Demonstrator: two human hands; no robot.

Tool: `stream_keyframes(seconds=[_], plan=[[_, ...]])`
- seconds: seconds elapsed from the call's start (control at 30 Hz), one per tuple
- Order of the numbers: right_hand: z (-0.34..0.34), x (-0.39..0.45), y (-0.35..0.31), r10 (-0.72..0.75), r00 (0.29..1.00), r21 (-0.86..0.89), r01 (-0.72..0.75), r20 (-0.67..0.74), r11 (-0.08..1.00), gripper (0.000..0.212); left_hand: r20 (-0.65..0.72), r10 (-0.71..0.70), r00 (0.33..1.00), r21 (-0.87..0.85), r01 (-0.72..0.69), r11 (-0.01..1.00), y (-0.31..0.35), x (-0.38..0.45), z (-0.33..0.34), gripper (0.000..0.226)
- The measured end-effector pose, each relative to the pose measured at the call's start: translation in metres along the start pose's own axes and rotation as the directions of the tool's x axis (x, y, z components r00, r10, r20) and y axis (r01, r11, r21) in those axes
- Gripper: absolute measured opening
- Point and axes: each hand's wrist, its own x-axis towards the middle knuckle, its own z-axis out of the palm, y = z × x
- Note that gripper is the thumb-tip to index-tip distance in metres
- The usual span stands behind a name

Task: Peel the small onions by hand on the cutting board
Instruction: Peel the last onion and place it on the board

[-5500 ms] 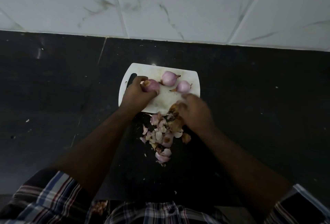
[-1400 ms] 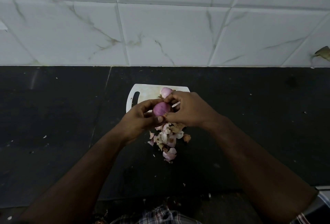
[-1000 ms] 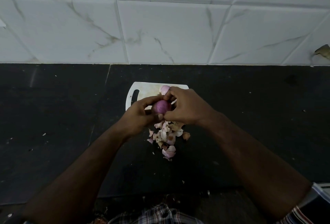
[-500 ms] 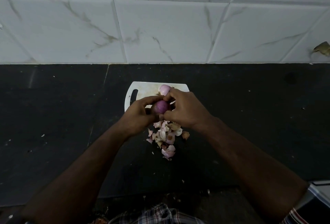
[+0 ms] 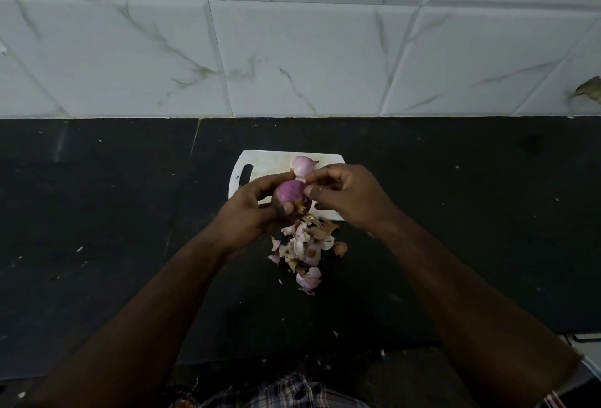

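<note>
Onion (image 5: 290, 190) sits raised just above the near part of the board (image 5: 270, 163), cupped in the left hand (image 5: 252, 212), probably so the skins drop clear onto the peels (image 5: 305, 248) heaped on the dark counter (image 5: 97, 212) just in front of the board. Left fingers curl round its far side and the thumb presses its near, lower side, where a scrap of brown skin clings; that grip leaves the purple top bare for the other hand. Right hand (image 5: 348, 196) comes in from the right, wrist slightly raised, thumb tip touching the onion's right shoulder and forefinger arched over it. It looks like a pinch at a skin edge, but whether a strip is actually caught between them I cannot tell. Both forearms slant inward from the lower corners and meet over the board's near edge. A second, paler onion (image 5: 302, 163) lies on the board's far side, just behind the fingers, apparently peeled and set aside. Judging by the clinging scrap, this one is close to finished.
</note>
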Motion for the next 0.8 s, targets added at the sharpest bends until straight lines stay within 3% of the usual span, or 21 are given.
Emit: stream_keyframes(seconds=[0.17,0.43,0.57,0.8], plan=[[0.011,-0.004,-0.002,-0.117,0.988,-0.134,0.102,-0.103,0.986,0.020,-0.018,0.002,1.000,-0.008,-0.002,1.000,0.001,0.000,0.001,0.045],[0.007,0.002,0.004,-0.097,0.975,-0.141,0.069,-0.200,0.988,0.019,0.076,-0.039,0.996,-0.177,0.052,0.983,0.001,-0.003,-0.006,0.049],[0.006,0.001,0.015,-0.077,0.982,-0.210,0.040,-0.173,0.977,0.021,0.138,-0.054,0.989,-0.310,0.095,0.946,-0.001,-0.004,-0.010,0.051],[0.003,-0.007,0.026,0.013,0.998,-0.249,-0.028,-0.058,0.968,0.023,0.113,-0.153,0.982,-0.392,0.185,0.901,-0.001,-0.005,-0.017,0.050]])
